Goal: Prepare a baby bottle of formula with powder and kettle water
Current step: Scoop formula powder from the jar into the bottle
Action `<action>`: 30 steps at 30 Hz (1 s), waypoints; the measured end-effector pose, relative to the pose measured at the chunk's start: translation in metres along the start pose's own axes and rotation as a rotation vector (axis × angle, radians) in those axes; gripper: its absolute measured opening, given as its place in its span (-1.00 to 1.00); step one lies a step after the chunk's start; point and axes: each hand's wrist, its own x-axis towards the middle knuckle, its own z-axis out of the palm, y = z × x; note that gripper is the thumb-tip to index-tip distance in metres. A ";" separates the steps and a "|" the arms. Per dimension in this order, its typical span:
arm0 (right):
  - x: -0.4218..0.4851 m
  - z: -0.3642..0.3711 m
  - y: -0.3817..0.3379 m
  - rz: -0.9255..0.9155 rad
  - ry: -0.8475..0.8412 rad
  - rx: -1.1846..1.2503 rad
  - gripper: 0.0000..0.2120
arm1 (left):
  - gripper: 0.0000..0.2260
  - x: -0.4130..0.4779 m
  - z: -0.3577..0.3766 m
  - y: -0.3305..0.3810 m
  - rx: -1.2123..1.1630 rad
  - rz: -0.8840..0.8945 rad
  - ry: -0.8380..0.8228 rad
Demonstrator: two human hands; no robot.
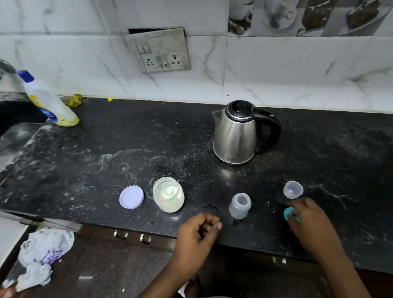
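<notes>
Black stone counter (123, 145) under white marbled tiles, streaked with pale rings.

Head view:
- The baby bottle (240, 205) stands upright near the front edge, mouth open, long axis vertical.
- The left hand (197, 235) is just left of the bottle and nearer the edge, fingers loosely curled, holding nothing. It is the nearer hand.
- The right hand (310, 221) is right of the bottle, fingers curled over a teal collar (287, 214).
- A clear cap (293, 189) sits right of the bottle, further back.
- The open powder jar (168, 194) is left of the bottle, with its lid (131, 196) further left.
- The kettle (237, 132) is behind the bottle, handle to the right.
- Nothing blocks the way from bottle to jar or kettle.
</notes>
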 end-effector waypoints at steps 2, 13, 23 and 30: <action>-0.002 -0.010 -0.017 -0.038 0.104 0.039 -0.69 | -0.92 0.003 -0.019 0.009 0.025 0.065 0.141; 0.005 -0.011 -0.202 -0.556 0.311 0.578 -0.78 | 0.25 0.060 -0.132 -0.037 0.193 -0.040 0.065; 0.014 0.023 -0.267 -0.608 -0.337 -0.030 -0.57 | -0.17 0.074 -0.117 -0.067 0.157 0.060 0.067; 0.010 0.026 -0.277 -0.573 -0.502 -0.275 -0.53 | -0.22 0.061 -0.112 -0.054 0.284 0.224 0.146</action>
